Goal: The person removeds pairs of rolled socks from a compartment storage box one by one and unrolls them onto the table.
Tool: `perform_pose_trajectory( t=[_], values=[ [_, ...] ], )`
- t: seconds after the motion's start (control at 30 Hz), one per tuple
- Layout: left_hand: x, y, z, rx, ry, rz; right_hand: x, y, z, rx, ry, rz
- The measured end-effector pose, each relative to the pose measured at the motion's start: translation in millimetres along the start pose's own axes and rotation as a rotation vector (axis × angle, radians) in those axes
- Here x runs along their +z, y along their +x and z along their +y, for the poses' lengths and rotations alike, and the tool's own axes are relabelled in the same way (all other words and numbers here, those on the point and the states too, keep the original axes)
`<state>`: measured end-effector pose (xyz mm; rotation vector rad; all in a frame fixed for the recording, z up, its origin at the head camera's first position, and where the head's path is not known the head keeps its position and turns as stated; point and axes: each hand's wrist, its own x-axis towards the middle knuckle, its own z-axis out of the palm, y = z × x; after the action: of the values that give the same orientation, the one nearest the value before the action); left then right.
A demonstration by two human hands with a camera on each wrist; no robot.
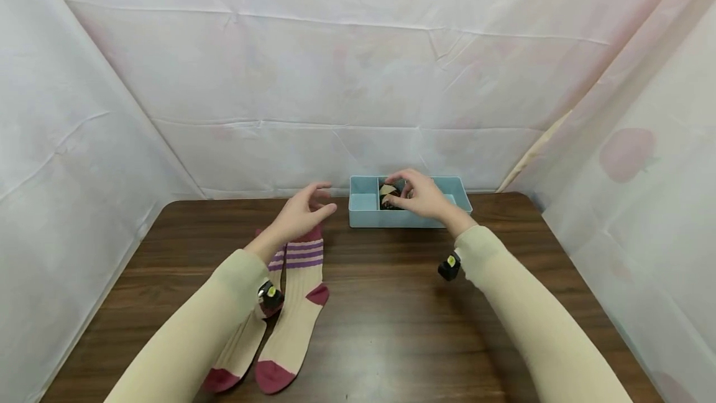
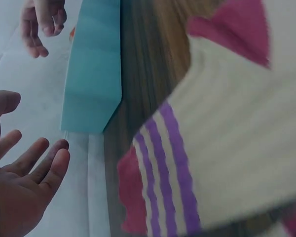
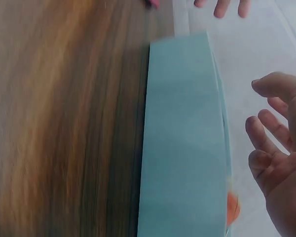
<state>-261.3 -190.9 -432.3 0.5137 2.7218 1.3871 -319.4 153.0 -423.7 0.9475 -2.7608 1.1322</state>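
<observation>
A pair of cream socks lies side by side on the table; the right sock (image 1: pixel 291 322) has a maroon toe, heel and cuff and purple stripes, and the left sock (image 1: pixel 237 356) is partly hidden under my forearm. My left hand (image 1: pixel 299 213) hovers over the cuffs, fingers spread and holding nothing. Toward the back stands a light blue divided box (image 1: pixel 391 219). In its middle compartment sits a dark and tan patterned bundle (image 1: pixel 387 191). Above that compartment is my right hand (image 1: pixel 422 194), fingers loosely bent and apart, with nothing in its grasp in the right wrist view (image 3: pixel 281 148).
An orange item (image 3: pixel 233 207) shows over the box's rim. The brown wooden table (image 1: pixel 380 328) ends at a pale fabric curtain (image 1: pixel 335 79) behind the box, with further curtains at both sides. A small black camera (image 1: pixel 449 267) sits at my right wrist.
</observation>
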Motion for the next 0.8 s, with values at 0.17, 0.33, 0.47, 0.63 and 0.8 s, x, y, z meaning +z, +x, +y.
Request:
perform_pose_trajectory(
  t=[0.17, 0.33, 0.47, 0.63, 0.8],
  values=[
    [20.3, 21.3, 6.7, -0.003, -0.030, -0.023, -8, -3.4, 21, 0.058, 0.028, 0.028],
    [37.7, 34.0, 9.5, -0.006, -0.052, -0.013, -4, -6.0, 32, 0.086, 0.059, 0.064],
    [45.7, 39.9, 6.4, 0.003, -0.038, -0.014, 3, -5.4, 39, 0.082, 0.073, 0.076],
    [49.8, 42.8, -0.1, -0.020, -0.017, -0.021, 10, -3.6, 44, 0.088, 0.035, 0.047],
    [54.4, 41.5, -3.0, -0.059, -0.018, -0.010, 10, 0.8, 45, 0.139, 0.060, -0.013]
  ],
)
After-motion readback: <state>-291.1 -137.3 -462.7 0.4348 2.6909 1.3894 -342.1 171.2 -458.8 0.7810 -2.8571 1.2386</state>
